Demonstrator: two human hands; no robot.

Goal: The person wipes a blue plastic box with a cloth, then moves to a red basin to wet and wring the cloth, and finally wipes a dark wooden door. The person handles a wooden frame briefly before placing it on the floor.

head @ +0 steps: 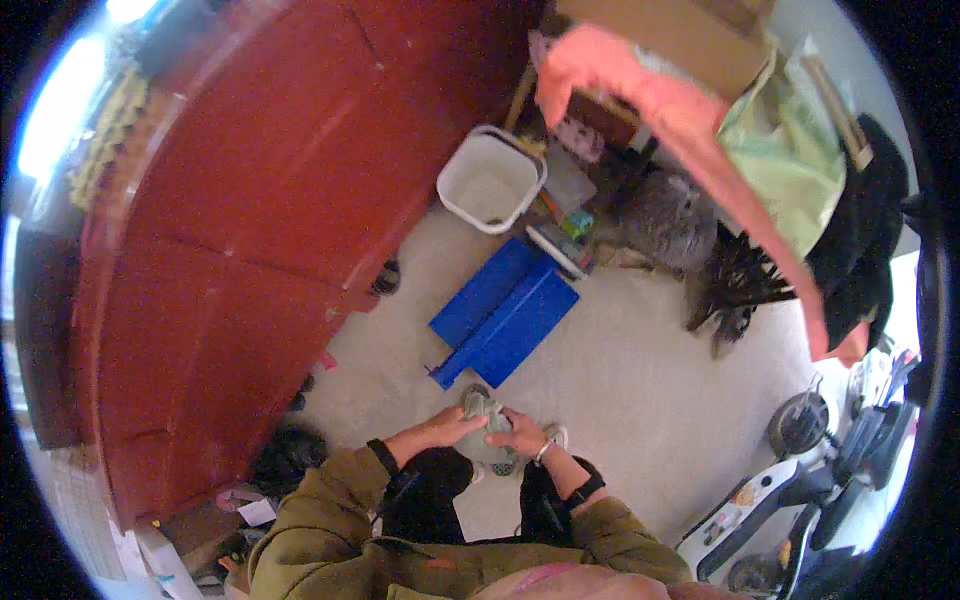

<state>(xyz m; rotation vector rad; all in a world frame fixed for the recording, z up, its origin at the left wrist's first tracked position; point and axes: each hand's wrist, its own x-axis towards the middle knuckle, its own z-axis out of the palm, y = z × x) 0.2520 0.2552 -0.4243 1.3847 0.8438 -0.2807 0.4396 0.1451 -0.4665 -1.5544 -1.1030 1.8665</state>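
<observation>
Low in the middle of the head view, a pale green object (pixel 486 446), shaped somewhat like a shoe, lies between my two hands in front of my knees. My left hand (pixel 448 427) grips it from the left, thumb on top. From the right, my right hand (pixel 521 435) holds its other side. The fingers cover much of it, and its exact kind is unclear. Just beyond it on the pale floor (pixel 622 390) lie blue flat panels (pixel 510 315) with a raised ridge along the middle.
Past the panels stand a white bucket (pixel 491 180) and a white-edged flat item (pixel 559 251). Large red panels (pixel 247 225) rise on the left. At right are a coral cloth (pixel 675 112), a pale green bag (pixel 787 165), a cardboard box (pixel 675 37) and a white wheeled scooter (pixel 739 506).
</observation>
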